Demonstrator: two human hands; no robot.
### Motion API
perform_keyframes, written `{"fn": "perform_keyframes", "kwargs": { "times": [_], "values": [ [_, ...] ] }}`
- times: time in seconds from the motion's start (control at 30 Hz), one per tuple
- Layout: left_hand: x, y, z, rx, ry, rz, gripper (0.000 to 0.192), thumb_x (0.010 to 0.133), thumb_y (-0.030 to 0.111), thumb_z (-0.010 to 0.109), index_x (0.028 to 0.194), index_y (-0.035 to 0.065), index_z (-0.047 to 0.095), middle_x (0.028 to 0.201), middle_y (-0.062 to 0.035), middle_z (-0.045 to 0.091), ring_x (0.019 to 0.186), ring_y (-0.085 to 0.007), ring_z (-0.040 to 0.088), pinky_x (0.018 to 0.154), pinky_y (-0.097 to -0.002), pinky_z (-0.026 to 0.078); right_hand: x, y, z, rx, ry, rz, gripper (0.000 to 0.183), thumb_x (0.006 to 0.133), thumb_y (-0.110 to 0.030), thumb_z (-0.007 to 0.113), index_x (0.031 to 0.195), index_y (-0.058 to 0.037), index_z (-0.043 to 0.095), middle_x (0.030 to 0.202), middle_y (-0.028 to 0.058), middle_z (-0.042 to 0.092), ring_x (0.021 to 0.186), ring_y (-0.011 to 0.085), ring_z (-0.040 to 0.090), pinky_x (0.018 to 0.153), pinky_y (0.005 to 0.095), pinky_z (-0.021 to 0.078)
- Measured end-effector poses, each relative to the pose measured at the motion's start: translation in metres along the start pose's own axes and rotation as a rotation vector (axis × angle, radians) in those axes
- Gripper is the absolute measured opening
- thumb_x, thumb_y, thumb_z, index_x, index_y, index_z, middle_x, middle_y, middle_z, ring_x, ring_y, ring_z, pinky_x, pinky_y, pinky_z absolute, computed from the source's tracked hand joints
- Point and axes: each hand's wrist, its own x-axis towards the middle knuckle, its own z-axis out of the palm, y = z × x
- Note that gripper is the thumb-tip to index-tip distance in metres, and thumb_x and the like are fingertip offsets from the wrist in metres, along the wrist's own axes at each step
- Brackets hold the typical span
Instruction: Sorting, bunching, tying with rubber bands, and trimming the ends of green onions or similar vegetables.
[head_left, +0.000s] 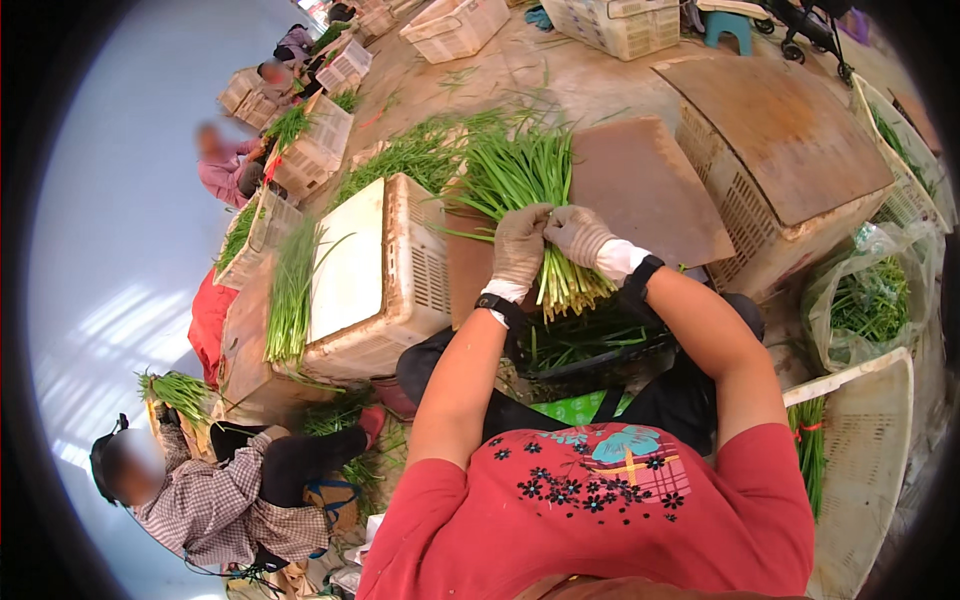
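A thick bunch of long green stalks, like garlic chives, lies across a brown board, its pale cut ends fanned toward me. My left hand, in a knitted work glove, is closed on the left side of the bunch. Against its right side, my gloved right hand has its fingers pinched at the middle of the stalks. The fingertips of the two hands meet there, and whatever thin thing may be between them is too small to see. Below the cut ends, a dark crate holds loose green leaves.
Loose stalks spread beyond the board. Left stands a white crate with a pale lid and a stalk bundle. Right are a board-topped crate, a plastic bag of greens and a basket. A person sits at lower left.
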Motion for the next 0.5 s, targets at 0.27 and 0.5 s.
{"fn": "perform_keyframes", "kwargs": {
  "times": [0.27,0.5],
  "values": [
    [-0.012,-0.035,-0.002,-0.206,0.304,-0.191,0.017,0.090,0.008,0.063,0.106,-0.0005,0.063,0.095,-0.0068,0.063,0.087,-0.0147,0.059,0.079,-0.0284,0.048,0.022,0.020,-0.014,0.348,0.057,0.058,0.027,0.084,-0.029,0.063,0.098,-0.0065,0.071,0.095,0.0164,0.069,0.090,0.0305,0.065,0.080,0.0374,0.0498],
    [-0.035,-0.016,0.000,-0.313,0.086,-0.172,0.020,0.085,0.005,0.070,0.102,-0.0018,0.062,0.091,-0.0056,0.066,0.080,-0.0111,0.061,0.073,-0.0254,0.051,0.026,0.008,-0.009,0.070,-0.036,-0.313,0.028,0.087,-0.026,0.062,0.108,-0.0098,0.070,0.102,0.0160,0.066,0.096,0.0306,0.064,0.085,0.0384,0.0497]
  ]
}}
